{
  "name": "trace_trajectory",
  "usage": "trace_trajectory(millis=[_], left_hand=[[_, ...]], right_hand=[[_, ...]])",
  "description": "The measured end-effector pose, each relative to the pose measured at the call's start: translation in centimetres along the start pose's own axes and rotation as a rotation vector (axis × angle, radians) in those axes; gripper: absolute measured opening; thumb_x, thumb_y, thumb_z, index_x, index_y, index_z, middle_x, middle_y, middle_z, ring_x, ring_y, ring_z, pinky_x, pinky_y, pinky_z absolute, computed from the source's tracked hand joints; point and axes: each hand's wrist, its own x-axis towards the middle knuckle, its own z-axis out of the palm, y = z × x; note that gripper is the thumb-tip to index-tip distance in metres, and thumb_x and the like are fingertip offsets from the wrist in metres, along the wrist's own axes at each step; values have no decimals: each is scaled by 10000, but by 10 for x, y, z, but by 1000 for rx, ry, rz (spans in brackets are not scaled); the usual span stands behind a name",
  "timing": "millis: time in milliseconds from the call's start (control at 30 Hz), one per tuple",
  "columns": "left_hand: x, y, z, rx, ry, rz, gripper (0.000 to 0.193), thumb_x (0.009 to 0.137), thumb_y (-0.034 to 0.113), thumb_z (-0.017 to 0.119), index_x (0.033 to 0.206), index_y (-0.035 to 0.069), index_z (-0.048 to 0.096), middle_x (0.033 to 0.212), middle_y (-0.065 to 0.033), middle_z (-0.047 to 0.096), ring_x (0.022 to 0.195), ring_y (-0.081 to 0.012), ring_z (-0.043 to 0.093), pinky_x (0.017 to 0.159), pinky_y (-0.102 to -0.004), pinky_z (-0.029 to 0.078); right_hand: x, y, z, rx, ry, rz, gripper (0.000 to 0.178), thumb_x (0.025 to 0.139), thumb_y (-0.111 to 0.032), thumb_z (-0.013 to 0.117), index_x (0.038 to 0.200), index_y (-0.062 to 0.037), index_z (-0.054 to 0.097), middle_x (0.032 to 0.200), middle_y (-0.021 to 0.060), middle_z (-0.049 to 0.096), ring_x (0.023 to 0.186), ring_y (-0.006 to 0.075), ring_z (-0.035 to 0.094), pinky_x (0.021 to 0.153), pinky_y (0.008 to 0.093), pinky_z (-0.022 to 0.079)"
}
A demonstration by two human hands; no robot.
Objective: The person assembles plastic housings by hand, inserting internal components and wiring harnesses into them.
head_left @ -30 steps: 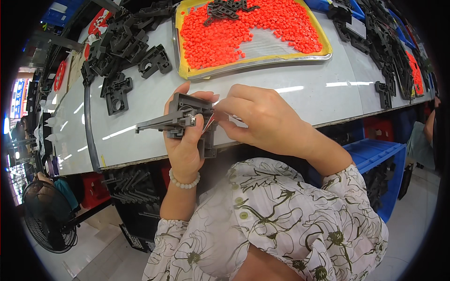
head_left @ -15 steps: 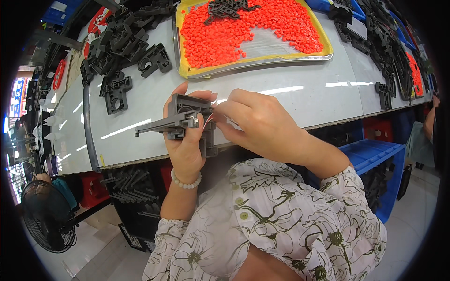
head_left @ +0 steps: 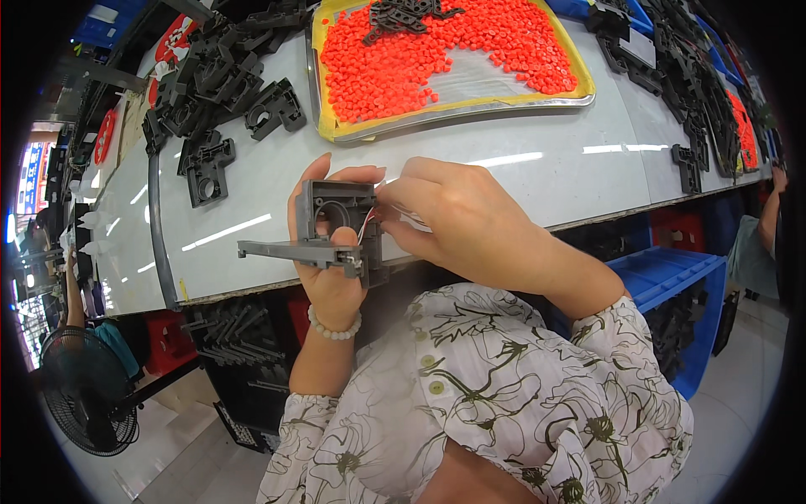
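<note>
My left hand [head_left: 332, 290] is wrapped round a dark grey plastic housing [head_left: 344, 191], held in the air at the table's near edge. A round opening shows in its face, and a long flat grey arm [head_left: 281, 249] juts out from it to the left. Thin red and white wires [head_left: 366, 225] run along the housing's right side. The fingers of my right hand [head_left: 470, 210] are pinched together on these wires, close against the housing; the fingertips are partly hidden.
A yellow-edged metal tray [head_left: 470, 111] of small red pieces lies beyond my hands, with several dark parts on top. Dark plastic housings [head_left: 206, 168] are heaped at the left, more dark parts [head_left: 688, 164] at the right. A blue crate [head_left: 672, 277] stands below the table's right side.
My left hand has tilted the housing, so its round opening now shows and the long arm sits lower. My right hand stays at the wires, almost in place.
</note>
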Motion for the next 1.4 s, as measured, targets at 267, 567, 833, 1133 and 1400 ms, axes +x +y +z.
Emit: trace_trajectory(millis=[267, 567, 833, 1133, 1400], left_hand=[[-4, 3, -1, 99, -7, 41, 779, 814, 474, 590, 1333, 2, 252, 1157, -246, 485, 1098, -319, 503, 843, -405, 488], [-9, 7, 4, 181, 39, 58, 842, 792, 546, 578, 1323, -20, 252, 1143, -241, 497, 1101, -334, 504, 891, -395, 455], [-12, 7, 7, 302, 75, 92, 866, 777, 590, 567, 1307, -21, 257, 1124, -238, 507, 1080, -326, 514, 921, -396, 429], [-11, 6, 10, 315, 82, 125, 871, 771, 587, 577, 1298, -28, 256, 1101, -228, 514, 1053, -305, 525, 897, -387, 445], [-10, 8, 10, 282, 59, 66, 855, 772, 581, 587, 1288, -3, 237, 1107, -207, 511, 1019, -270, 540, 867, -358, 461]], right_hand=[[-2, -2, 0, 51, 82, 49, 166, 700, -109, 658, 759, 5, 554, 704, 122, 546, 680, 294, 573, 605, 385, 477], [-5, -3, -2, 60, 38, -4, 181, 710, -136, 654, 753, 4, 547, 724, 121, 528, 693, 295, 566, 619, 371, 469], [-5, -4, -7, -74, -17, -115, 155, 708, -122, 629, 723, 3, 538, 695, 116, 524, 696, 269, 564, 638, 350, 468], [-6, -1, -6, -69, 37, -159, 139, 693, -113, 626, 700, -7, 537, 691, 111, 528, 668, 273, 564, 636, 357, 470], [-7, 4, -6, -17, 7, -104, 163, 700, -127, 634, 709, 5, 537, 691, 127, 529, 660, 294, 562, 623, 377, 463]])
